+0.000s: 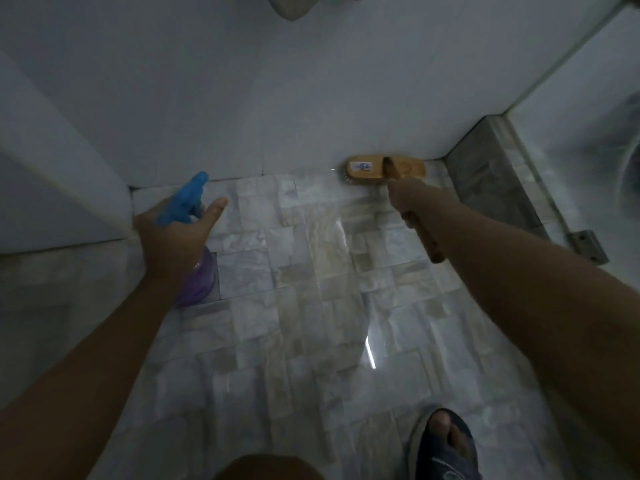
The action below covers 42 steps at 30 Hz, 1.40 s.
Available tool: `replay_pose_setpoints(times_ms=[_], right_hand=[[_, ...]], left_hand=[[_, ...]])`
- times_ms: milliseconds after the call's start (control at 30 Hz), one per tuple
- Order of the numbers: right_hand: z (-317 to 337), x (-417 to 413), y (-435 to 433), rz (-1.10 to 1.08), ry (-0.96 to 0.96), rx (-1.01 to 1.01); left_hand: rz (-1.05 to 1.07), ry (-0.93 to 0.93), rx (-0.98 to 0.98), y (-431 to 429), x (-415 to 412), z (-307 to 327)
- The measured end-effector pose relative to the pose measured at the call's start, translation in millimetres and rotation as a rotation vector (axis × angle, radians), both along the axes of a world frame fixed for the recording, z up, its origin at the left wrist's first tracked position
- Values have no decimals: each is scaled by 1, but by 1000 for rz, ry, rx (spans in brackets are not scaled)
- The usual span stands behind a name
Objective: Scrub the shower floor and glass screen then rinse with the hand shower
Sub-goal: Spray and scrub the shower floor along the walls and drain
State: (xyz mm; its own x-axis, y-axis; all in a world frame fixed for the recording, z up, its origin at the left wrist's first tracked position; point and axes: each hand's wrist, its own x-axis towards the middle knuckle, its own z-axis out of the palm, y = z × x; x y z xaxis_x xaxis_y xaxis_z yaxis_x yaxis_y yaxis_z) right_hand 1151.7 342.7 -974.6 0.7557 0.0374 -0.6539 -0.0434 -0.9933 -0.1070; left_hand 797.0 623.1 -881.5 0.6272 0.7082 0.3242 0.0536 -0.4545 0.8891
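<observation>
While the right hand [407,202] stays out of it no more than to clamp the brush [384,169] handle, bristles on the shower floor [311,271] at the far wall, and the left hand [173,233] grips a spray bottle [188,202], floor scrubbing seems underway, calling next for strokes back across the tiles.

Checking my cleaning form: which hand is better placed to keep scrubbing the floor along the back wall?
The right hand. It grips the handle of the wooden brush, whose head sits on the floor tiles at the wall. The left hand is occupied with the spray bottle.
</observation>
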Motion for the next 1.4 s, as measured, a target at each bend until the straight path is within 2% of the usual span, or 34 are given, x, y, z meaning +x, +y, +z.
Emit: replay_pose_setpoints(times_ms=[100, 133, 267, 300, 367, 433, 500, 567, 633, 700, 800, 900, 1033, 1133, 1267, 1400], right_hand=[[85, -85, 36, 294, -172, -107], [111, -121, 50, 370, -209, -63], [115, -216, 98, 261, 2, 265], [119, -236, 99, 172, 65, 313], [129, -272, 84, -13, 170, 380], [136, -295, 56, -78, 233, 361], [139, -309, 27, -87, 272, 302], [141, -319, 4, -112, 330, 301], [140, -325, -6, -169, 387, 335], [137, -329, -7, -163, 352, 377], [129, -333, 3, -99, 194, 386], [123, -333, 15, -57, 121, 305], [123, -333, 30, -22, 119, 185], [121, -332, 39, -50, 134, 188], [120, -336, 39, -18, 119, 216], [120, -336, 41, -6, 104, 218]], left_hand=[[10, -3, 73, -3, 0, 0], [4, -2, 90, -4, 0, -4], [111, 113, 23, -12, -10, -2], [137, 143, -19, -15, -14, 3], [158, 217, -59, -14, -34, 11], [135, 258, -101, -12, -62, 16], [74, 291, -95, -10, -89, 18], [-2, 341, 54, -10, -111, 16], [-27, 345, 70, -10, -122, 18], [-20, 332, 51, -12, -122, 19], [-36, 350, 34, -11, -119, 16], [-35, 361, 13, -11, -121, 16], [30, 378, 110, -8, -123, 13], [72, 396, 201, -4, -122, 4], [-55, 318, 69, -10, -114, 3], [-75, 316, 76, -14, -113, 7]])
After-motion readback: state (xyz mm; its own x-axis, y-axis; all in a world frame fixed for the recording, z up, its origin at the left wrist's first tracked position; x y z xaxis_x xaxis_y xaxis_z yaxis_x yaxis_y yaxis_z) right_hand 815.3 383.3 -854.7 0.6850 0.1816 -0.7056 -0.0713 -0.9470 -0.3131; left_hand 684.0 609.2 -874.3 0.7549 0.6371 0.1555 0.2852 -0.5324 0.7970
